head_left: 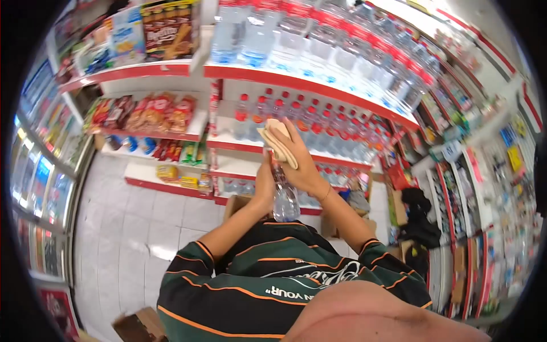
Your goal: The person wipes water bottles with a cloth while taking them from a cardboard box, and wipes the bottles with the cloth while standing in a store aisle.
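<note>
OK, L hand [264, 183] curls round top of clear btl [286, 204], in front of shirt [250, 272], L fingertips hidden; R hand [298, 164] clasps folded cloth [278, 145] nr btl's top. Shelves [256, 72] w/ red-capped btls [242, 114] beyond.

Now the upper shelf [285, 79] is packed with large clear bottles [292, 39], red-labelled, stood side by side. Just below, a second shelf [227, 141] is crowded with smaller red-capped bottles [241, 118]. To the left, a high shelf [131, 74] is occupied by a blue pack [127, 35] and a brown pack [169, 29], set upright; beneath, a middle shelf [162, 135] is lined with red snack packets [161, 112]. Down low, yellow packs [167, 172] are borne by a bottom shelf [162, 189], and on the tiled floor [122, 228] a cardboard box [138, 326] is seen.
</note>
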Demonstrator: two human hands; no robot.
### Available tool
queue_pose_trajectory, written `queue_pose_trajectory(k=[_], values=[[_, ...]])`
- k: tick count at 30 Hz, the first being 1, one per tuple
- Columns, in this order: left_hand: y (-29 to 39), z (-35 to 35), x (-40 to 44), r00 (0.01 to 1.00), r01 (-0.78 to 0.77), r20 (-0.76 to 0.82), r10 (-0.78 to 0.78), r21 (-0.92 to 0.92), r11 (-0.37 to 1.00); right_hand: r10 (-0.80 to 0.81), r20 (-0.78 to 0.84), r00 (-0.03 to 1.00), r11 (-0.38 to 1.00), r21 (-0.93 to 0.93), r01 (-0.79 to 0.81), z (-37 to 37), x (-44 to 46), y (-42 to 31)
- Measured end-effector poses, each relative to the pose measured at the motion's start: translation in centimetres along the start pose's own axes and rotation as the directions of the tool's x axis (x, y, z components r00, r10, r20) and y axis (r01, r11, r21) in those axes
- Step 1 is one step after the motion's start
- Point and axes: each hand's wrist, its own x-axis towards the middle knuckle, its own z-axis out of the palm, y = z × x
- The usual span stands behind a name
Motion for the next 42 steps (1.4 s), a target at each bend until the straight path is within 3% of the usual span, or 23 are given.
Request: queue_pose_trajectory(k=[2,6,8,9,12,14,16,18,22,24,27,28,31,32,34,37,39,41,42], values=[[0.5,-0.4,-1.1,0.999,0.003,-0.041,-0.004,-0.026,1.000,0.029,0.052,0.998,0.986,0.164,-0.038,0.7,1.0,1.8],[1.5,-1.0,-0.5,0.949,-0.273,-0.182,0.256,-0.077,0.959,-0.168,0.169,0.971,0.958,0.260,0.121,1.2,-1.2,2.3],[2.0,-0.5,-1.7,0.871,-0.416,-0.306,0.384,-0.043,0.909,-0.232,0.220,0.947,0.939,0.306,0.159,0.8,-2.8,1.9],[1.3,-1.5,-1.1,0.854,-0.473,-0.286,0.434,-0.083,0.877,-0.248,0.258,0.934,0.934,0.318,0.160,0.3,-3.1,1.8],[-0.9,-1.5,-1.2,0.812,-0.532,-0.323,0.486,-0.067,0.844,-0.368,0.284,0.886,0.877,0.423,0.229,-1.8,-2.5,1.8],[-3.4,0.7,-1.7,0.728,-0.568,-0.446,0.521,0.033,0.822,-0.439,0.227,0.869,0.837,0.456,0.303,-1.4,-1.3,3.9],[-5.1,5.1,-3.7,0.739,-0.552,-0.419,0.527,0.073,0.831,-0.470,0.184,0.863,0.834,0.413,0.365,-1.7,-0.3,5.2],[-7.1,7.3,-4.4,0.758,-0.537,-0.410,0.507,0.049,0.842,-0.484,0.180,0.856,0.800,0.488,0.350,-3.3,-0.6,5.9],[-8.9,9.5,-3.8,0.658,-0.652,-0.413,0.630,0.107,0.751,-0.535,0.088,0.840,0.651,0.677,0.344,-7.4,-3.9,6.4],[-8.9,11.0,-3.8,0.498,-0.718,-0.517,0.696,0.205,0.665,-0.523,0.074,0.849,0.663,0.661,0.351,-7.5,-6.0,8.1],[-9.0,10.6,-3.5,0.474,-0.705,-0.454,0.755,0.318,0.634,-0.526,0.069,0.848,0.666,0.653,0.360,-9.2,-9.3,9.5],[-9.1,11.0,-3.4,0.496,-0.681,-0.442,0.747,0.335,0.651,-0.497,0.048,0.866,0.670,0.656,0.348,-10.2,-10.3,9.8],[-8.5,11.9,-2.9,0.690,-0.642,-0.229,0.687,0.246,0.727,-0.576,0.042,0.816,0.651,0.627,0.427,-13.3,-12.7,10.7],[-8.6,12.5,-2.3,0.706,-0.628,-0.201,0.679,0.267,0.731,-0.560,0.008,0.829,0.654,0.618,0.436,-13.5,-13.2,11.3],[-8.8,12.7,-0.8,0.785,-0.580,-0.141,0.603,0.175,0.796,-0.563,-0.058,0.825,0.709,0.480,0.517,-13.4,-14.6,12.3],[-10.0,11.8,2.1,0.889,-0.429,-0.050,0.455,0.255,0.866,-0.382,-0.187,0.905,0.765,0.484,0.424,-13.3,-15.3,13.6],[-13.3,14.7,3.2,0.774,-0.404,-0.185,0.606,0.592,0.697,-0.244,-0.252,0.937,0.857,0.397,0.330,-14.9,-14.8,14.4],[-14.4,16.4,3.4,0.849,-0.312,-0.189,0.493,0.574,0.757,-0.155,-0.337,0.929,0.888,0.364,0.280,-15.3,-14.2,16.0],[-14.5,17.1,3.0,0.931,-0.183,-0.172,0.322,0.543,0.820,-0.124,-0.370,0.921,0.890,0.368,0.268,-15.1,-14.5,16.3]])
